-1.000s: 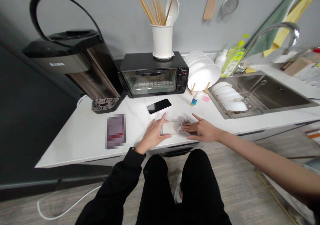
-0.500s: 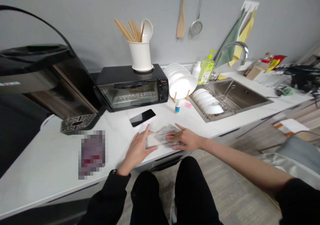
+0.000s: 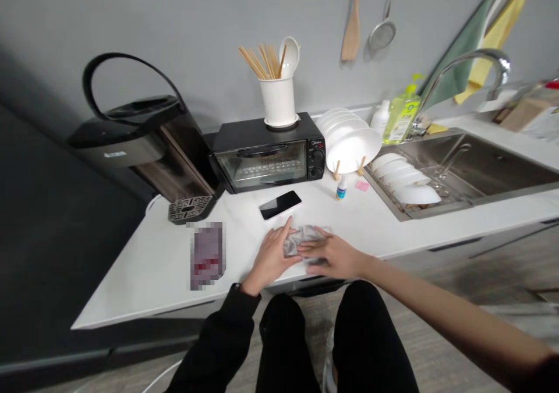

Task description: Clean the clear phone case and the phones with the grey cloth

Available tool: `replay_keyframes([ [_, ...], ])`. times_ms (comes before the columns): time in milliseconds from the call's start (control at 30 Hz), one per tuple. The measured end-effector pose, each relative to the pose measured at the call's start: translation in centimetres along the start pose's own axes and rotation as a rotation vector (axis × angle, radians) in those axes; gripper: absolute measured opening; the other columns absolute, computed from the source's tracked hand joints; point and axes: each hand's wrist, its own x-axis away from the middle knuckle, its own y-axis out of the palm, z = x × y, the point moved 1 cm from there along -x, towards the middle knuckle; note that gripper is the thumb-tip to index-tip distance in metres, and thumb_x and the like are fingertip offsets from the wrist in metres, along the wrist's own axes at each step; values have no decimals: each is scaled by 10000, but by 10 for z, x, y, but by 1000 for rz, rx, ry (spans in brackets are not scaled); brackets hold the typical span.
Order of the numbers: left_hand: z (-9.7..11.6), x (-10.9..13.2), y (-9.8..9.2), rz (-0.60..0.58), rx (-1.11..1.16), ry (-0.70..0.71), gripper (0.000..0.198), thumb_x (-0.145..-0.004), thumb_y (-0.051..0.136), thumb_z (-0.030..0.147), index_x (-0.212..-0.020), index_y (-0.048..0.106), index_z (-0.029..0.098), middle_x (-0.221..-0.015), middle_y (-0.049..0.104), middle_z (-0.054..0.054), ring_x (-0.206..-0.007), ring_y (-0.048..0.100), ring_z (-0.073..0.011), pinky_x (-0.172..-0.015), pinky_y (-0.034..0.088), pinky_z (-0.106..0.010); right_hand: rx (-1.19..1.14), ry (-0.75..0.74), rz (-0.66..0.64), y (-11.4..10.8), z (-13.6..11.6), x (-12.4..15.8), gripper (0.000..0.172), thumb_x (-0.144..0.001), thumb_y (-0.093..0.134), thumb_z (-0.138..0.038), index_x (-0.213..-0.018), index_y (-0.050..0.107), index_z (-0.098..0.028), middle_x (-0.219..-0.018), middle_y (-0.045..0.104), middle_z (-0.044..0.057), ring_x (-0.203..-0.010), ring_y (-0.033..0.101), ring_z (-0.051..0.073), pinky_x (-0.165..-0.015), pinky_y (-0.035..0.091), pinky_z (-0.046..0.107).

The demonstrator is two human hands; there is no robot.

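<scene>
A crumpled grey-white sheet [image 3: 293,244], cloth or thin plastic (I cannot tell which), lies on the white counter near its front edge. My left hand [image 3: 273,256] rests at its left side, thumb and forefinger spread along the edge. Over its right part lies my right hand [image 3: 334,256], fingers stretched out and spread, pressing on top and hiding some of it. Just behind the hands is a black-screened phone [image 3: 280,205]. A small white bottle with a blue and yellow label [image 3: 341,188] stands to the right of the phone, beside a pink slip [image 3: 362,186].
Behind are a toaster oven [image 3: 266,163] with a white chopstick holder [image 3: 278,99] on top, a rack of plates [image 3: 353,148] and a sink [image 3: 502,154] with bowls. At left stand a black dispenser [image 3: 144,148] and a blurred-out packet [image 3: 207,256].
The head view has swung left, shifting everything rightward in the picture. The sheet looks more bunched between my hands, and both hands stay on it.
</scene>
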Motion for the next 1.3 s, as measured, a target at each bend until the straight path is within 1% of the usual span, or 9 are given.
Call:
replay_keyframes([
  [133, -2, 2, -2, 4, 2, 1, 987, -875, 769, 375, -1665, 183, 287, -1340, 618, -112, -1250, 578, -309, -1123, 425, -492, 102, -61, -13, 5, 3, -21, 413, -1050, 557, -437, -1426, 632, -284, -1470, 624, 97, -1410, 562, 260, -1294, 31, 605],
  [333, -1, 0, 0, 25, -10, 5, 1124, -802, 849, 440, -1668, 147, 298, -1371, 626, -97, -1264, 558, -330, -1111, 419, -500, 64, 70, 75, -5, 3, 18, 461, -1025, 581, -482, -1440, 625, -286, -1394, 685, 88, -1356, 613, 275, -1303, 114, 590],
  [533, -6, 1, -1, 18, 25, 41, 1026, -857, 798, 423, -1664, 179, 292, -1380, 616, -119, -1288, 564, -311, -1116, 425, -486, 109, -44, -12, 4, -2, -18, 476, -1041, 559, -476, -1474, 585, -280, -1481, 612, 113, -1430, 540, 270, -1284, 63, 629],
  [733, -4, -2, 2, 29, -23, 13, 1108, -807, 839, 449, -1667, 157, 295, -1367, 628, -104, -1277, 555, -346, -1116, 409, -521, 79, 77, 45, -10, -1, 19, 466, -1021, 580, -490, -1444, 621, -300, -1388, 691, 84, -1353, 616, 279, -1302, 77, 599],
  [833, -2, -4, 3, 16, -40, 47, 1048, -843, 804, 447, -1665, 174, 285, -1388, 621, -110, -1300, 554, -341, -1168, 353, -542, 82, 47, 8, -4, -7, 0, 390, -1055, 527, -450, -1401, 655, -323, -1404, 684, 64, -1359, 611, 263, -1295, 49, 616],
  [933, -4, -2, 1, 13, -45, 69, 979, -878, 764, 466, -1659, 206, 275, -1423, 599, -124, -1320, 547, -329, -1158, 379, -507, 125, 14, -40, -6, -4, -13, 428, -1061, 522, -448, -1461, 595, -314, -1495, 602, 90, -1436, 532, 273, -1272, 39, 659],
  [1133, -5, -5, 2, 21, -39, 45, 1111, -803, 834, 482, -1667, 163, 287, -1401, 629, -103, -1298, 550, -351, -1125, 397, -519, 29, 135, -16, -16, -2, 22, 443, -1028, 558, -512, -1424, 636, -329, -1422, 668, 69, -1376, 593, 292, -1287, 34, 646],
  [1233, -4, -7, 2, -18, -51, 56, 1066, -839, 803, 404, -1671, 147, 288, -1450, 600, -113, -1329, 541, -342, -1176, 341, -536, 40, 69, -50, -5, -7, -1, 404, -1052, 524, -479, -1395, 660, -315, -1443, 652, 78, -1410, 559, 289, -1278, 23, 659],
  [1300, -4, -7, 2, -32, -64, 60, 1040, -860, 781, 400, -1673, 147, 270, -1490, 563, -134, -1342, 532, -341, -1182, 338, -529, 91, 28, -62, -1, -5, -15, 447, -1054, 531, -464, -1462, 597, -295, -1501, 598, 104, -1458, 503, 291, -1267, 21, 674],
])
